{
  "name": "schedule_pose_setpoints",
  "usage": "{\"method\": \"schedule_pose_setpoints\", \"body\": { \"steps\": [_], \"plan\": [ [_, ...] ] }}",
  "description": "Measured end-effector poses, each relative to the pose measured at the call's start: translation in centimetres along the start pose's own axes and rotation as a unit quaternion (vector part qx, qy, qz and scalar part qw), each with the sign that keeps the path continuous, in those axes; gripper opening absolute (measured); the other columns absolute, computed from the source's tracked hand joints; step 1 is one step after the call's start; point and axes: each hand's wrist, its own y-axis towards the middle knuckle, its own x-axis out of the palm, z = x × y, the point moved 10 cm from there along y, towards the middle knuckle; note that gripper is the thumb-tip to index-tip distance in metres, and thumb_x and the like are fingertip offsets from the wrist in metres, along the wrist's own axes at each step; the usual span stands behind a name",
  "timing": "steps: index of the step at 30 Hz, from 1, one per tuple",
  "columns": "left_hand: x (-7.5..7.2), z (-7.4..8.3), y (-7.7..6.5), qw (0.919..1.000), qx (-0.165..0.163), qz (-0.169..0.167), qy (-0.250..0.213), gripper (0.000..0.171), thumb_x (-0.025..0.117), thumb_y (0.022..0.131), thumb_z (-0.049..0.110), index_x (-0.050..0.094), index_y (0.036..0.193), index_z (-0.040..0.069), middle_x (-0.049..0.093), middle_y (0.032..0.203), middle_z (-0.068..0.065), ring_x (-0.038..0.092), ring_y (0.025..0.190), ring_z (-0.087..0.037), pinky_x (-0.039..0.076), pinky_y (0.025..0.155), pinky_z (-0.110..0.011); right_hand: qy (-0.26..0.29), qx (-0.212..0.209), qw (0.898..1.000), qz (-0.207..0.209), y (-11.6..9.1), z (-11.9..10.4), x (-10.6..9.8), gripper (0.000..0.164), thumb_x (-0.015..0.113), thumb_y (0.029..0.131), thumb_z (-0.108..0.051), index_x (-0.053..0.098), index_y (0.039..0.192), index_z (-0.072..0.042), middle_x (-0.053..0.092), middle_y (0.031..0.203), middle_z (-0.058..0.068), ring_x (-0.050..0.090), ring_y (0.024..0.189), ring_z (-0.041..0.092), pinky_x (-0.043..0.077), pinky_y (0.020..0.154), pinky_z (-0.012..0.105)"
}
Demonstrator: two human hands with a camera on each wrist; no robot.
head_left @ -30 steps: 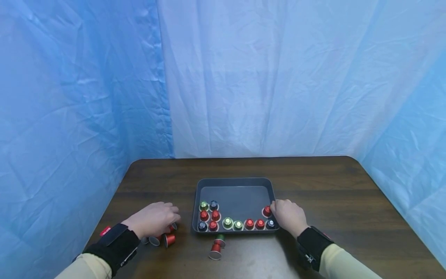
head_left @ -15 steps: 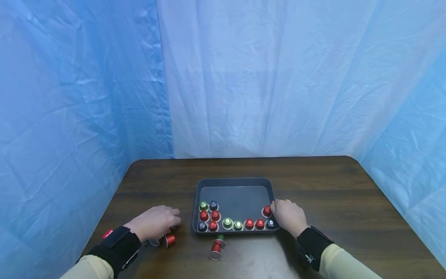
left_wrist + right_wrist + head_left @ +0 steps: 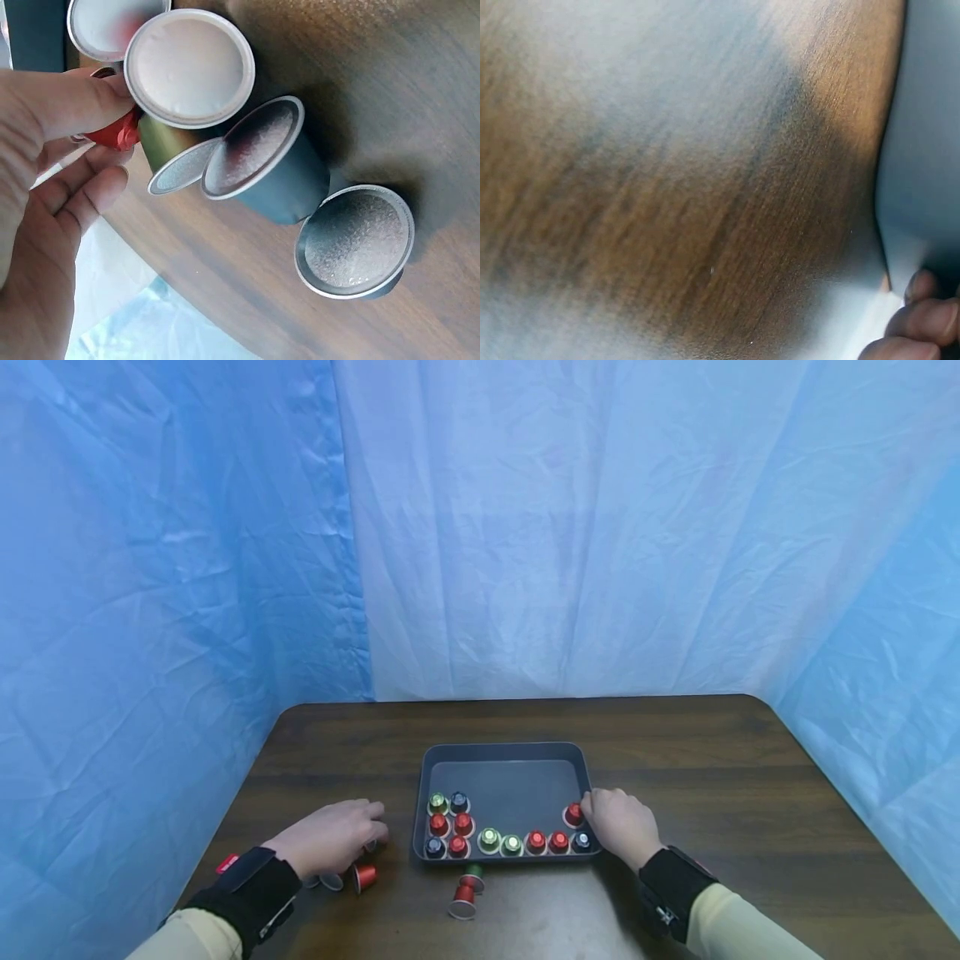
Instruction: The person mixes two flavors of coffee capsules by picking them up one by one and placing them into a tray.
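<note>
In the head view, my left hand (image 3: pixel 330 839) is low over a cluster of coffee capsules at the left. The left wrist view shows its thumb and fingers around a red coffee capsule (image 3: pixel 118 133), partly hidden by the thumb. Beside it lie a green capsule (image 3: pixel 159 142), a dark teal capsule (image 3: pixel 289 180) and another with its lid up (image 3: pixel 356 240). My right hand (image 3: pixel 621 822) grips the right rim of a dark baking tray (image 3: pixel 510 774). Several red, green and dark blue capsules stand lid-down in the tray, one red capsule (image 3: pixel 573 814) close to the right fingertips.
Just in front of the tray, a red capsule (image 3: pixel 464 893) and a green capsule (image 3: pixel 475 871) lie on the brown wooden table (image 3: pixel 712 777). Another red capsule (image 3: pixel 365 877) lies below the left hand. Blue cloth (image 3: pixel 555 527) hangs behind the table.
My left hand has shifted slightly down among the capsules, its fingers moving a little. The right hand, the tray and the capsules in it stay in place.
</note>
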Motion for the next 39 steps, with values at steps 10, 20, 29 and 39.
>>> {"method": "schedule_pose_setpoints", "body": {
  "steps": [10, 20, 29, 39],
  "plan": [
    [-2.6, 0.3, 0.3, 0.9985, 0.014, 0.052, 0.004, 0.031, 0.082, 0.085, 0.008, 0.075, 0.116, 0.014, 0.065, 0.102, 0.004, 0.063, 0.087, -0.006, 0.059, 0.081, -0.032, -0.003, 0.000, 1.000, 0.003, 0.0, 0.0, 0.0, 0.028, 0.059, 0.102, -0.025, 0.069, 0.086, -0.004, 0.061, 0.069, 0.005, 0.054, 0.059, 0.019, 0.047, 0.054, 0.036],
    [-4.9, 0.2, 0.7, 0.9963, -0.015, 0.083, 0.018, 0.035, 0.084, 0.085, 0.015, 0.067, 0.116, 0.016, 0.066, 0.095, 0.005, 0.063, 0.090, -0.011, 0.057, 0.082, -0.033, -0.004, -0.005, 1.000, 0.011, 0.0, 0.0, 0.0, 0.030, 0.058, 0.102, -0.024, 0.067, 0.082, -0.005, 0.059, 0.066, 0.004, 0.053, 0.058, 0.020, 0.045, 0.053, 0.036],
    [-6.9, 1.3, 1.6, 0.9920, 0.023, 0.112, 0.053, 0.032, 0.087, 0.082, 0.017, 0.063, 0.103, 0.017, 0.059, 0.085, 0.008, 0.056, 0.080, -0.009, 0.054, 0.073, -0.030, -0.002, -0.005, 1.000, 0.007, 0.0, -0.1, 0.0, 0.030, 0.057, 0.102, -0.025, 0.067, 0.082, -0.005, 0.059, 0.067, 0.004, 0.053, 0.059, 0.020, 0.045, 0.054, 0.036],
    [-8.4, 3.8, 3.5, 0.9865, 0.073, 0.123, 0.079, 0.029, 0.086, 0.084, 0.016, 0.073, 0.110, 0.015, 0.066, 0.104, 0.003, 0.063, 0.094, -0.013, 0.056, 0.086, -0.032, -0.001, -0.009, 1.000, 0.015, 0.0, 0.0, 0.0, 0.030, 0.057, 0.102, -0.024, 0.067, 0.081, -0.005, 0.060, 0.067, 0.005, 0.053, 0.058, 0.020, 0.045, 0.054, 0.037]
  ]
}}
